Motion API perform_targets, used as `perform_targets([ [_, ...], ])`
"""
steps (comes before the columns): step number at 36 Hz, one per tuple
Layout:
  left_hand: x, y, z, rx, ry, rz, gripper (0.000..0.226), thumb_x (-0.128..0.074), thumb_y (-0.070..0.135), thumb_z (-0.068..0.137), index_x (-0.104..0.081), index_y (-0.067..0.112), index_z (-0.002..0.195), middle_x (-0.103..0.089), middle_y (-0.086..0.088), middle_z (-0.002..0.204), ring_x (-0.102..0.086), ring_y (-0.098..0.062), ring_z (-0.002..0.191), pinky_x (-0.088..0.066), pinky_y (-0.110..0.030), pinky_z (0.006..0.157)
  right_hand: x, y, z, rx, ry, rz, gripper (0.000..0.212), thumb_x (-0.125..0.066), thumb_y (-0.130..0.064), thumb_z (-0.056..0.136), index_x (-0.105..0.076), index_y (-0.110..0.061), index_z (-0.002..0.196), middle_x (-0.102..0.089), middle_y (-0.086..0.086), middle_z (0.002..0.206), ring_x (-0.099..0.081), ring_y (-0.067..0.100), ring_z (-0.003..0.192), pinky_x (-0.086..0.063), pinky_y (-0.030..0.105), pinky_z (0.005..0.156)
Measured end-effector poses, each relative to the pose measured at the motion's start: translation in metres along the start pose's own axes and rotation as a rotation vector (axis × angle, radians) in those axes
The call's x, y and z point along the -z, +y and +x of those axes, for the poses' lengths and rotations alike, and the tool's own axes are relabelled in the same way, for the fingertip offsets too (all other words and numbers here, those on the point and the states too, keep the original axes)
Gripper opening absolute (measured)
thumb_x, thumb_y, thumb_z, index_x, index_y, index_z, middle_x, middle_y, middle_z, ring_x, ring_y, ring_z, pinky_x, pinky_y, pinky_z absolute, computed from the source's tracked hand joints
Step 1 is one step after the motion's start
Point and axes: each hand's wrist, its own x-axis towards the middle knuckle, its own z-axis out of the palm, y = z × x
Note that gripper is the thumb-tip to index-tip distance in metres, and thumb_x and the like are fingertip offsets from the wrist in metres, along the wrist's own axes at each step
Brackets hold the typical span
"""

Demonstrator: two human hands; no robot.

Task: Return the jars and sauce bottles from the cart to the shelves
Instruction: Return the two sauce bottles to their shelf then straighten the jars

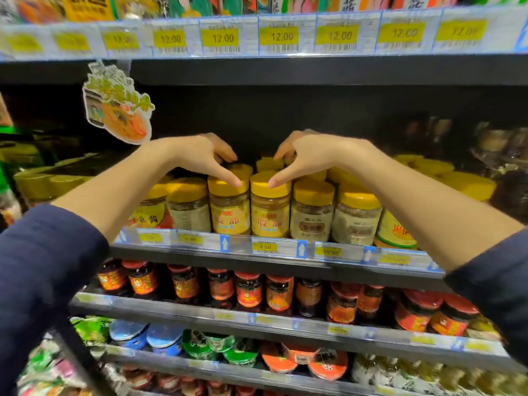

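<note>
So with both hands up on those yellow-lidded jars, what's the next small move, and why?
Probably ease both hands back. The left hand and right hand only rest fingertips on the yellow-lidded jars, which already stand upright at the shelf edge.

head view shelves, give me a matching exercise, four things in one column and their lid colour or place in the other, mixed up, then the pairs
Things:
1. jars under the hands
2. dark sauce jars
3. 12.00 price tags
4. hanging paper sign

Matches:
A. red lids, shelf below the hands
B. edge of the top shelf
C. yellow lids
D. upper left, beneath the top shelf

Pairs: 1-C, 2-A, 3-B, 4-D
</note>
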Motion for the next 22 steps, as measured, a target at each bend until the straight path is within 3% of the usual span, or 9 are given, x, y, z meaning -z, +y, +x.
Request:
perform_targets([
  [3,-0.009,-0.013,-0.003,0.021,-0.003,0.009,0.085,-0.069,0.061,0.064,-0.046,0.020,0.135,-0.049,0.001,0.138,-0.050,-0.016,0.121,-0.041,-0.029,0.099,-0.011,-0.010,0.011,-0.042,-0.029,-0.023,0.085,-0.062,-0.063,0.073,-0.036,-0.018,0.141,-0.040,0.006,0.142,-0.045,0.026,0.124,-0.041,0.030,0.084],
  [8,-0.019,-0.020,-0.001,0.053,-0.017,0.045,0.094,-0.068,0.067,0.059,-0.044,0.019,0.136,-0.049,0.001,0.137,-0.049,-0.019,0.121,-0.044,-0.034,0.100,-0.021,-0.020,0.021,-0.102,-0.049,-0.040,0.091,-0.063,-0.062,0.072,-0.030,-0.016,0.142,-0.036,0.009,0.145,-0.041,0.030,0.128,-0.042,0.039,0.095],
  [14,-0.019,-0.023,0.000,0.060,-0.011,0.032,0.103,-0.068,0.073,0.049,-0.044,0.023,0.136,-0.048,0.000,0.137,-0.050,-0.021,0.120,-0.046,-0.040,0.099,-0.022,-0.017,0.023,-0.094,-0.044,-0.012,0.088,-0.069,-0.057,0.070,-0.034,-0.017,0.140,-0.040,0.008,0.141,-0.044,0.029,0.124,-0.043,0.035,0.086],
  [22,-0.021,-0.025,0.002,0.035,-0.011,0.022,0.094,-0.069,0.066,0.059,-0.043,0.020,0.136,-0.048,-0.002,0.139,-0.049,-0.023,0.122,-0.046,-0.040,0.100,-0.022,-0.015,0.028,-0.069,-0.060,-0.004,0.085,-0.071,-0.054,0.070,-0.040,-0.014,0.138,-0.051,0.010,0.134,-0.051,0.028,0.118,-0.045,0.029,0.081],
])
